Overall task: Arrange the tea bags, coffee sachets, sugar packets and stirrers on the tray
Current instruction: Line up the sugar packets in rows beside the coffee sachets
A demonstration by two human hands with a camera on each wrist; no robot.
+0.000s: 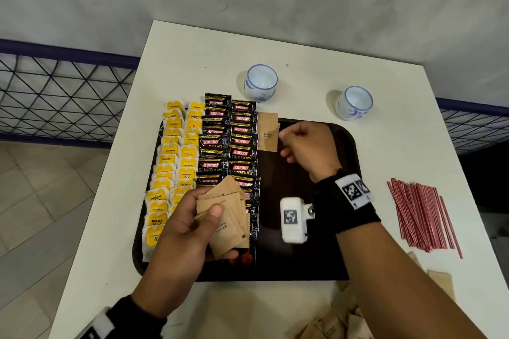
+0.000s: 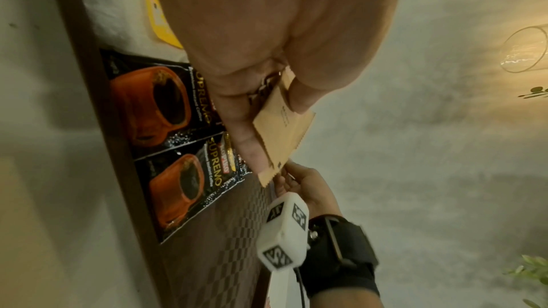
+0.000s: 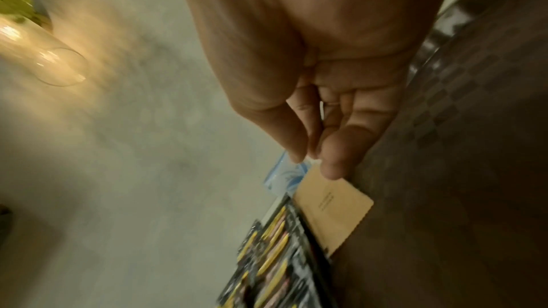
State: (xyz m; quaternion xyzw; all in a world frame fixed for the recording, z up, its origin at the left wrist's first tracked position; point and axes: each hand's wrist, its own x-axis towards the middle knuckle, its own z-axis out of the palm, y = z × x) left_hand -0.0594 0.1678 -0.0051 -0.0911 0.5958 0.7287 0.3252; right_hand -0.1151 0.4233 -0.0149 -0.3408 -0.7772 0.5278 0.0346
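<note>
Risk: left hand (image 1: 190, 226) fingers pinch a loose fan of sugar packets (image 1: 225, 217) that may slip onto coffee sachets (image 1: 228, 143); right hand (image 1: 305, 146), fingers loosely curled, holds nothing near the tray (image 1: 349, 201)'s far edge.

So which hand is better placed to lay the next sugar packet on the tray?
Right, probably. The right hand is at the placed sugar packet beside the tray's bare area; the left hand grips the packet stack, feeding it.
</note>
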